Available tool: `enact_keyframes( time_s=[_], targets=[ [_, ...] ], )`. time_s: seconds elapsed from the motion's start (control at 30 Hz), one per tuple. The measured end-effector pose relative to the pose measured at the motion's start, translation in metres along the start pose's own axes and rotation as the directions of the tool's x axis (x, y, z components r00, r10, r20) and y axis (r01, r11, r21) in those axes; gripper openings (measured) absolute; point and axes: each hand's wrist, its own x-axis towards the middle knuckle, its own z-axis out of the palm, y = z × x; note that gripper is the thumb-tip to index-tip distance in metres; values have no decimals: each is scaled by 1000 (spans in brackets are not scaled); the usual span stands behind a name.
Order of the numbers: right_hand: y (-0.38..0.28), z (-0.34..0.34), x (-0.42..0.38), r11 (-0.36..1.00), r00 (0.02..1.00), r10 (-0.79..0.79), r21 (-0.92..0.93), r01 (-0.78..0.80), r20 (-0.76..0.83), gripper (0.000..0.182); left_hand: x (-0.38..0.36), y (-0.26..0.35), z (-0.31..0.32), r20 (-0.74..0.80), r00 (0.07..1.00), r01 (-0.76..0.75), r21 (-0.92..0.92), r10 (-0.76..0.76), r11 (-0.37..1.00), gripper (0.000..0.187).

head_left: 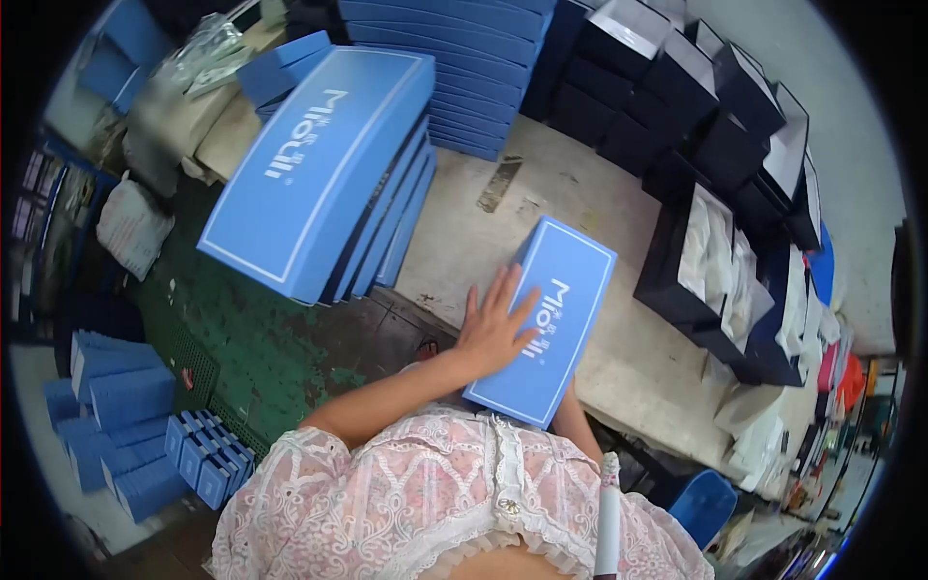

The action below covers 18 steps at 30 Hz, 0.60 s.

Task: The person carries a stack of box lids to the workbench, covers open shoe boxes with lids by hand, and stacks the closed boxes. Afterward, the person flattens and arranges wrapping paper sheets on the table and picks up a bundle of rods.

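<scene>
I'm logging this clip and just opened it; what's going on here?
A person at a table has the left hand on a blue box, fingers spread over its printed top. The right forearm reaches to the box's near end, but the right hand is hidden. More blue boxes are stacked beyond it and to the left. Open black boxes sit on the right, some with white paper inside.

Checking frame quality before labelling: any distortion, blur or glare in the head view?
Head: strong fisheye, black corners, blue stack bowing; lettering on the box under the left hand readable; upper left smeared; floor at left dim; white box interiors at upper right look washed out.
</scene>
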Motion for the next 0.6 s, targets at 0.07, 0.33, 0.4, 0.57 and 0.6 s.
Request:
enact_keyframes(
  time_s=[0.07, 0.33, 0.4, 0.57, 0.6],
  targets=[
    [13, 2, 20, 999, 996, -39, 11, 39, 81, 54, -22, -1, -6, 97, 994, -49, -46, 53, 998, 57],
    [23, 147, 88, 944, 999, 51, -325, -50, -4, 68, -32, -72, -36, 9, 992, 121, 165, -124, 979, 53],
    [31, 165, 109, 926, 996, 72, -368, -83, -45, 68, -24, -88, -45, -19, 984, 180, 199, -180, 963, 52],
    [-21, 79, 127, 128, 916, -320, -947, 295, 242, 67, -22, -94, -51, 29, 993, 111, 158, -117, 981, 52],
    [-53, 50, 112, -16, 782, -570, -954, 299, 254, 69, -26, -92, -51, 30, 993, 113, 132, -118, 985, 53]
  ],
)
